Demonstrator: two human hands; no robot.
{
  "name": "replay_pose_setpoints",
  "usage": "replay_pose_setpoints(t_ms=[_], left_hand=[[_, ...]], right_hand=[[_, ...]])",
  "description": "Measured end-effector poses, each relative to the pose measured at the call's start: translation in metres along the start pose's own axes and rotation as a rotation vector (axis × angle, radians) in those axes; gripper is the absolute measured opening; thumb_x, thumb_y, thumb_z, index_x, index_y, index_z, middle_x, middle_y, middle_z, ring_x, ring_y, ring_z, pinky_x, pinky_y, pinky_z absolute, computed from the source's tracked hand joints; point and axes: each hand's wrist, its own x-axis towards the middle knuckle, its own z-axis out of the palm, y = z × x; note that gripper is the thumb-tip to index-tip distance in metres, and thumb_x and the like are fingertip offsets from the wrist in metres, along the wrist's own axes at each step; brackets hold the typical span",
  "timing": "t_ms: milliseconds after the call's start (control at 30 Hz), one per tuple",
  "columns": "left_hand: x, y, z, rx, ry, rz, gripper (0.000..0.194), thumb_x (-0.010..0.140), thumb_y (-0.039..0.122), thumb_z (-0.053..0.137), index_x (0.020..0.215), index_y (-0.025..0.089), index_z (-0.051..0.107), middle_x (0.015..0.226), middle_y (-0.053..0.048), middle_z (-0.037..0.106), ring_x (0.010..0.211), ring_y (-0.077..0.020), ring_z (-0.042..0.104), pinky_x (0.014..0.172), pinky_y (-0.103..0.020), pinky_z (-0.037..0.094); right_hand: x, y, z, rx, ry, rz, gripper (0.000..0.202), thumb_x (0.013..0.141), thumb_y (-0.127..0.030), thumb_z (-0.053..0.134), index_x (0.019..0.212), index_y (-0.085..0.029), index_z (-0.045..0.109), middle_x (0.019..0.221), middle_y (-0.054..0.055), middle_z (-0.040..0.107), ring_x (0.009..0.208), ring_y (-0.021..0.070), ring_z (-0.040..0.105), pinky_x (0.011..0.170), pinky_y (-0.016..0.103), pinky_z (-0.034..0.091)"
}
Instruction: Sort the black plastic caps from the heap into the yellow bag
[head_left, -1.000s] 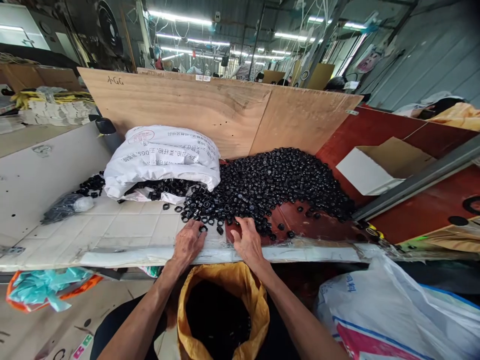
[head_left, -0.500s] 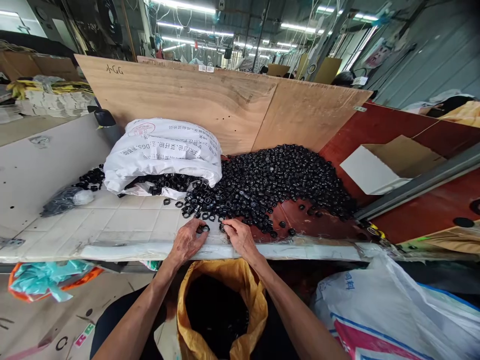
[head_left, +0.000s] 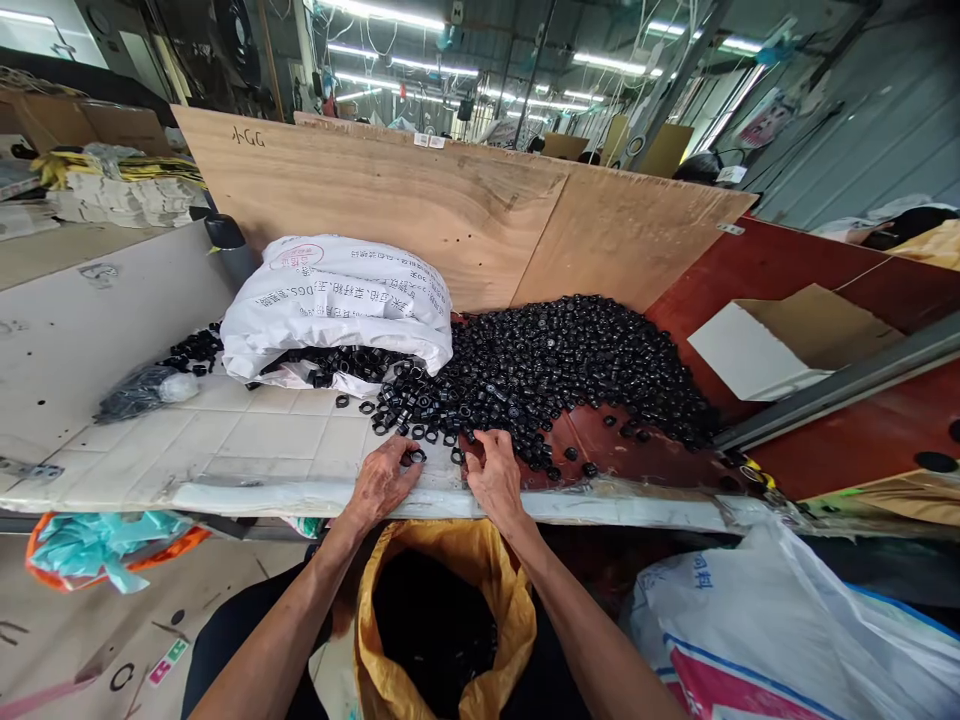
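Note:
My left hand [head_left: 382, 482] is closed at the table's front edge, with a small black ring [head_left: 413, 457] between its thumb and fingers. Beside it, my right hand [head_left: 495, 478] reaches to the near side of a large heap of small black round parts [head_left: 577, 350], thumb and fingers apart. Another black ring [head_left: 457, 456] lies on the table just left of my right thumb. Several loose rings are scattered in front of both hands. Below them, between my forearms, a yellow woven sack [head_left: 369, 610] stands with its mouth open and dark contents inside.
A white printed sack [head_left: 337, 300] lies on the table, spilling black rings. A wooden board [head_left: 450, 220] closes off the back. A cardboard box [head_left: 765, 340] sits at the right behind a metal bar [head_left: 840, 385]. White bags [head_left: 750, 600] stand at lower right.
My right hand has moved off the ring it was touching and now reaches farther right to the heap. My left hand keeps its ring. The camera view has shifted slightly.

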Motion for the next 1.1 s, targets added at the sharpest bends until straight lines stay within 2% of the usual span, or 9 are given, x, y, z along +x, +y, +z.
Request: replay_pose_setpoints(t_ms=[100,200,367,533,633,700,833,967,1100], left_hand=[[0.0,-0.001,-0.001,-0.051,-0.014,-0.024,0.023,0.087,0.02,0.067,0.11,0.023,0.067,0.086,0.0,0.073,0.074,-0.0186,0.07,0.075,-0.031,0.056],[0.0,-0.001,-0.002,-0.078,-0.031,-0.011,0.024,0.087,0.019,0.066,0.111,0.023,0.069,0.09,-0.001,0.073,0.074,-0.0179,0.069,0.074,-0.031,0.055],[0.001,0.001,-0.003,-0.071,-0.045,0.037,0.023,0.087,0.019,0.064,0.109,0.025,0.07,0.099,-0.002,0.072,0.078,-0.0174,0.069,0.078,-0.03,0.056],[0.001,0.002,-0.004,-0.083,-0.035,0.023,0.021,0.085,0.019,0.068,0.105,0.024,0.069,0.088,0.0,0.072,0.073,-0.0177,0.069,0.075,-0.03,0.056],[0.001,0.002,-0.004,-0.1,-0.029,-0.01,0.022,0.083,0.019,0.069,0.105,0.024,0.069,0.082,0.001,0.071,0.07,-0.0174,0.067,0.072,-0.03,0.055],[0.0,0.002,-0.004,-0.138,-0.042,-0.045,0.022,0.084,0.021,0.069,0.106,0.023,0.068,0.082,0.001,0.072,0.07,-0.0176,0.068,0.071,-0.03,0.055],[0.0,0.001,-0.004,-0.254,-0.056,-0.078,0.022,0.087,0.026,0.068,0.108,0.022,0.068,0.097,-0.003,0.075,0.082,-0.0183,0.071,0.078,-0.032,0.058],[-0.001,0.002,-0.005,-0.277,-0.027,-0.021,0.023,0.087,0.024,0.068,0.11,0.022,0.07,0.103,-0.004,0.073,0.08,-0.0161,0.069,0.075,-0.029,0.057],[0.0,0.003,-0.007,-0.272,0.012,0.075,0.022,0.087,0.02,0.066,0.108,0.021,0.072,0.103,-0.004,0.07,0.076,-0.0136,0.065,0.072,-0.027,0.054]], right_hand=[[-0.001,-0.002,0.001,-0.05,0.013,-0.012,0.035,0.089,-0.018,0.055,0.122,-0.018,0.067,0.112,0.012,0.061,0.097,0.0264,0.063,0.085,0.039,0.056],[-0.002,-0.003,-0.001,-0.094,0.027,-0.003,0.035,0.093,-0.021,0.056,0.126,-0.019,0.067,0.114,0.012,0.061,0.096,0.0261,0.063,0.081,0.038,0.056],[-0.002,-0.01,-0.003,-0.125,-0.101,-0.067,0.021,0.096,-0.021,0.057,0.111,-0.021,0.071,0.109,0.009,0.063,0.093,0.0249,0.064,0.083,0.036,0.055],[0.001,-0.018,-0.001,-0.09,-0.123,-0.157,0.041,0.094,-0.022,0.063,0.134,-0.021,0.061,0.12,0.012,0.063,0.106,0.0279,0.064,0.089,0.038,0.055],[0.004,-0.02,0.001,-0.1,-0.181,-0.238,0.018,0.097,-0.021,0.059,0.113,-0.022,0.068,0.107,0.01,0.065,0.098,0.0257,0.065,0.087,0.035,0.054],[0.004,-0.018,0.003,-0.079,-0.169,-0.233,0.013,0.097,-0.018,0.057,0.104,-0.022,0.068,0.1,0.008,0.065,0.094,0.0244,0.065,0.085,0.033,0.053],[0.003,-0.011,0.003,0.083,-0.086,-0.135,0.013,0.099,-0.029,0.061,0.106,-0.02,0.067,0.1,0.008,0.07,0.089,0.0228,0.067,0.082,0.033,0.054],[0.004,-0.011,-0.005,0.355,-0.108,-0.017,0.02,0.099,-0.039,0.063,0.101,-0.021,0.072,0.097,0.006,0.071,0.074,0.0179,0.068,0.07,0.029,0.056],[0.003,-0.02,-0.014,0.545,-0.161,-0.022,0.021,0.096,-0.036,0.066,0.107,-0.023,0.078,0.107,0.008,0.071,0.091,0.0191,0.07,0.074,0.028,0.059]])
